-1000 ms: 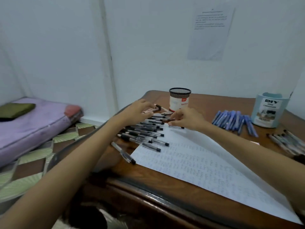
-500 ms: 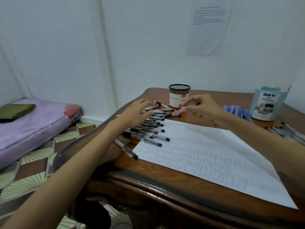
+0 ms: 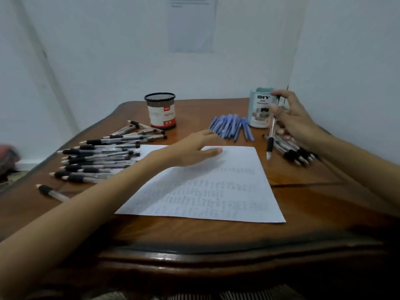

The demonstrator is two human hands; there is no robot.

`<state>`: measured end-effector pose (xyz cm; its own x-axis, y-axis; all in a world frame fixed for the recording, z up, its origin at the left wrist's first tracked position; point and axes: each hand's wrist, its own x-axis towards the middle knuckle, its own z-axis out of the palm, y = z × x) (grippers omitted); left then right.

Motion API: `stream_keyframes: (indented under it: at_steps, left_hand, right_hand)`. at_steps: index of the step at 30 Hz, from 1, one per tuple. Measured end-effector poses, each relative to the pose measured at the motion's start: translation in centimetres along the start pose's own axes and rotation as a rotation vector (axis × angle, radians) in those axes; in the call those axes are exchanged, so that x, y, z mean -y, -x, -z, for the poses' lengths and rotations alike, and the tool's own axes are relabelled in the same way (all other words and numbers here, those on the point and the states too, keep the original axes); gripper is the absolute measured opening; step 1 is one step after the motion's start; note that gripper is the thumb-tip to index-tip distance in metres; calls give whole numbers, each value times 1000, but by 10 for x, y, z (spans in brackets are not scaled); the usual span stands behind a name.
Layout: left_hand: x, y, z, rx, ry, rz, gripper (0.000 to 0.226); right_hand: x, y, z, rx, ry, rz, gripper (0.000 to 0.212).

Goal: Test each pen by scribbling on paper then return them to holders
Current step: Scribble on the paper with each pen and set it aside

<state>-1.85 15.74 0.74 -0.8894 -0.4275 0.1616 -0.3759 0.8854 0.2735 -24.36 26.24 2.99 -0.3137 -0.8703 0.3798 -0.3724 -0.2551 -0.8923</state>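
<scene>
Pen (image 3: 270,144) up off the surface (image 3: 194,237), pinched in the right hand (image 3: 292,120) between thumb and fingers. It hangs almost upright, black grip and tip pointing down, and the spare fingers are loosely spread. Right below that hand, a bunch of black-grip pens (image 3: 297,153) lies on the wood. Just behind its fingers stands the pale DIY holder (image 3: 257,113).

Over to the left hand (image 3: 192,148): flat, fingers straight, palm down on the far edge of the paper (image 3: 207,191), thumb resting on the sheet. The paper, covered in faint rows of scribble, lies between the two forearms.

Just past the left fingertips, between the hands, there's a fan of blue pens (image 3: 230,126). Outside the left forearm, a spread of black-grip pens (image 3: 99,158) lies in rough rows, some reaching the paper's edge. One lone pen (image 3: 52,191) sits apart, nearer the person.

Beyond the left hand the black mesh holder (image 3: 161,111) stands upright; what's inside, cannot tell. On the wall behind hangs a printed sheet (image 3: 191,24), its text too small to read.
</scene>
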Motion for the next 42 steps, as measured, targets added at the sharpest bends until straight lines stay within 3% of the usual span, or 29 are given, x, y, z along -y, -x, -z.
stream_keyframes:
  at_steps: [4,11,16,17,21,26,28,33,37,42]
  left_hand:
    - [-5,-12,-23,31,45,-37,39]
    - [1,-14,-34,32,43,-46,40]
    - [-1,-13,-31,45,-30,-54,42]
    - [-2,-14,-31,45,-44,-57,42]
    - [1,-12,-29,71,-69,-53,42]
    - [7,-7,-26,49,24,-48,50]
    - [11,-8,-28,37,42,-34,51]
    - [15,-9,-30,35,57,-40,53]
    - [15,-9,-29,46,47,-38,54]
    - [15,-9,-30,43,13,-40,54]
  right_hand:
    - [-8,5,7,26,-106,-97,39]
    - [-13,1,9,7,-234,-93,23]
    - [-6,2,8,58,-323,-248,62]
    - [-4,2,7,57,-359,-278,62]
    - [-5,4,3,-57,-703,-416,31]
    - [-12,7,-2,-116,-871,-501,20]
    - [-13,7,-3,-49,-791,-457,16]
    - [-12,11,-6,301,-578,-406,38]
    - [-20,20,-17,172,-273,-300,25]
    - [-23,26,-30,174,108,-62,40]
